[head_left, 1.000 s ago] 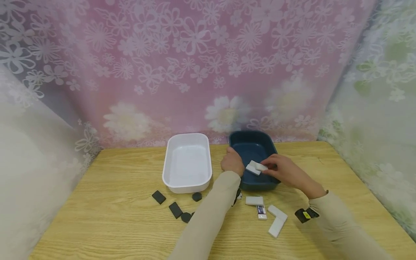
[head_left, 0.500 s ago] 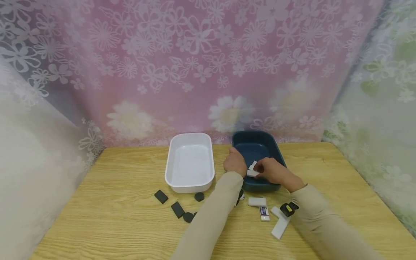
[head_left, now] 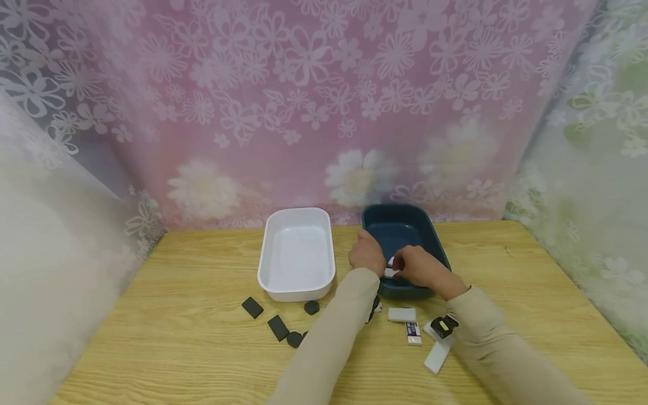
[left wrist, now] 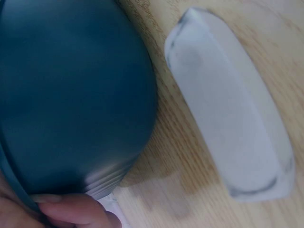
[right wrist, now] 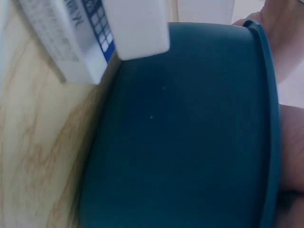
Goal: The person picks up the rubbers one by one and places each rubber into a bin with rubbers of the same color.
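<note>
My left hand (head_left: 367,256) grips the left rim of a dark blue basin (head_left: 400,214), its fingers (left wrist: 78,209) at the edge in the left wrist view. Inside the basin's near half, my right hand (head_left: 420,267) pinches a white eraser (head_left: 390,273). Another white piece (head_left: 391,261) shows just behind it, partly covered by the fingers. The right wrist view shows mostly the basin's outer wall (right wrist: 185,128), which hides most of this hand.
Before the basin, a white eraser (head_left: 401,314) lies against a sleeved eraser (head_left: 413,333); another white eraser (head_left: 437,355) lies under the right wrist. To the left stand a white basin (head_left: 296,295), black rectangular blocks (head_left: 278,327) and round black pieces (head_left: 311,307).
My right hand has moved left and lower into the blue basin with the white eraser. The left hand keeps its hold on the rim. The head view has shifted slightly.
</note>
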`<state>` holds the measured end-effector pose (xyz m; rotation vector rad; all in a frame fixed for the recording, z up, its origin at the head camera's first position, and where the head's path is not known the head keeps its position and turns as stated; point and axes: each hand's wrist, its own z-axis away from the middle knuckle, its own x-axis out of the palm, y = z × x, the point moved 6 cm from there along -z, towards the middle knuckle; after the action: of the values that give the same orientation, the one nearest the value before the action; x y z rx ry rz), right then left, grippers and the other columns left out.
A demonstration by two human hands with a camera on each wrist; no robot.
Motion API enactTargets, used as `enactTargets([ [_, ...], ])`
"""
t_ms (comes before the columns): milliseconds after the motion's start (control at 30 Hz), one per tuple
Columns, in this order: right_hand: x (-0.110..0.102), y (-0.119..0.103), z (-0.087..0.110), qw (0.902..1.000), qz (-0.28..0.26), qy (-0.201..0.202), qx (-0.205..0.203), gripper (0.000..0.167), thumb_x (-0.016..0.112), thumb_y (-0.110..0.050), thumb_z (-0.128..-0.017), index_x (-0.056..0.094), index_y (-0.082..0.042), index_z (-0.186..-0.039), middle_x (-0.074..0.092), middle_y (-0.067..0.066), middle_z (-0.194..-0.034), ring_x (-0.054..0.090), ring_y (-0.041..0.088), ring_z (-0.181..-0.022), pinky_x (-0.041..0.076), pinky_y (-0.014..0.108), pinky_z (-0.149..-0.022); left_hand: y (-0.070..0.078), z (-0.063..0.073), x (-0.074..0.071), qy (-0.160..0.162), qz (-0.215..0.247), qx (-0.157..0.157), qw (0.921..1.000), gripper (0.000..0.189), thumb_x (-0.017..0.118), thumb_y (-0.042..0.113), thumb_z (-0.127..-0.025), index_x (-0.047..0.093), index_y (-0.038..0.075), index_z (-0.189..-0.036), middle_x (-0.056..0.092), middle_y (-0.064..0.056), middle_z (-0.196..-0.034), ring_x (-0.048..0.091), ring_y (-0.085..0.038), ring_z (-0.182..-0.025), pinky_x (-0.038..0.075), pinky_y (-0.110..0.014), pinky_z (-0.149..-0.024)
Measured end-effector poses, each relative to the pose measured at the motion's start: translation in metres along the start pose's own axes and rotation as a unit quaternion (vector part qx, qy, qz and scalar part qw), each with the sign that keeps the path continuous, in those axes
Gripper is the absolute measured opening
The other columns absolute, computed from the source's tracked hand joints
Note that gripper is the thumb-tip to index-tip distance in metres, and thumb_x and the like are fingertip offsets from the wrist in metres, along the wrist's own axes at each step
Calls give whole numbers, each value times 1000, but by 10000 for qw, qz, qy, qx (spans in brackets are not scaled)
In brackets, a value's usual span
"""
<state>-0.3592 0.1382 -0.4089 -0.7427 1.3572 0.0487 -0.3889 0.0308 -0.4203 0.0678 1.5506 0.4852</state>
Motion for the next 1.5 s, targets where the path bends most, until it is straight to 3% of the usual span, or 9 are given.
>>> enactTargets([
  [133, 4, 6, 1, 9997, 33, -107, 232, 8, 75, -9, -81, 68, -4, -82, 62, 0, -74, 57, 13, -65, 50, 35, -64, 3, 2, 1, -50, 10, 27, 10000, 38, 69, 26, -86, 43, 7, -104, 68, -8, -84, 67, -18, -75, 53, -32, -60],
  [267, 2, 7, 2, 9998, -21, -151, 112, 5, 71, -10, -85, 71, -5, -84, 65, 0, -76, 60, 14, -66, 51, 36, -65, 3, 3, 0, -11, 42, 21, 10000, 40, 71, 25, -84, 42, 7, -104, 69, -8, -86, 67, -18, -77, 54, -33, -62],
  [600, -27, 2, 28, 9954, -260, 738, -546, 17, 62, -13, -93, 70, -2, -104, 64, 5, -95, 59, 14, -77, 50, 34, -67, 1, 4, -3, -39, 24, 73, 10000, 38, 70, 25, -86, 42, 6, -104, 69, -9, -85, 67, -19, -75, 54, -32, -63],
  [800, -43, -4, 56, 9866, -246, 1212, -1065, 13, 63, -13, -93, 69, -10, -104, 60, -5, -92, 53, 7, -73, 47, 29, -64, 0, 4, -2, 6, 66, 90, 9999, 36, 69, 24, -87, 43, 5, -104, 69, -10, -86, 68, -20, -75, 54, -33, -62],
  [900, -48, -5, 75, 9827, -290, 1262, -1324, 12, 63, -13, -93, 69, -15, -104, 60, -9, -93, 54, 4, -75, 48, 27, -64, 1, 5, 0, 0, 61, 120, 9999, 36, 69, 24, -87, 43, 5, -104, 69, -10, -85, 67, -20, -75, 54, -33, -60],
  [1000, -47, -4, 93, 9827, -359, 1086, -1456, 13, 63, -14, -93, 68, -19, -104, 62, -11, -94, 54, 2, -75, 48, 25, -65, 3, 5, 0, 63, 61, 118, 9999, 34, 68, 24, -88, 43, 6, -103, 69, -10, -84, 67, -19, -74, 53, -33, -60],
  [1167, -32, 3, 116, 9853, -675, 321, -1535, 14, 59, -17, -96, 68, -17, -107, 63, -5, -98, 56, 3, -78, 50, 25, -66, 3, 4, -1, 177, 92, 131, 9997, 34, 67, 23, -87, 42, 7, -103, 68, -9, -80, 67, -20, -72, 53, -33, -58],
  [1367, -3, 17, 138, 9777, -1229, -658, -1570, 19, 60, -18, -96, 67, -15, -113, 57, -2, -110, 57, 9, -89, 52, 28, -71, 4, 3, -1, 50, 136, 186, 9997, 34, 67, 22, -88, 42, 5, -105, 69, -11, -84, 68, -21, -75, 54, -34, -60],
  [1500, 9, 17, 144, 9754, -1282, -892, -1553, 21, 65, -22, -92, 68, -16, -112, 53, -3, -111, 55, 12, -92, 50, 28, -74, 3, 1, 1, -44, 86, 185, 9998, 35, 67, 23, -88, 42, 6, -105, 69, -11, -87, 68, -21, -76, 54, -34, -61],
])
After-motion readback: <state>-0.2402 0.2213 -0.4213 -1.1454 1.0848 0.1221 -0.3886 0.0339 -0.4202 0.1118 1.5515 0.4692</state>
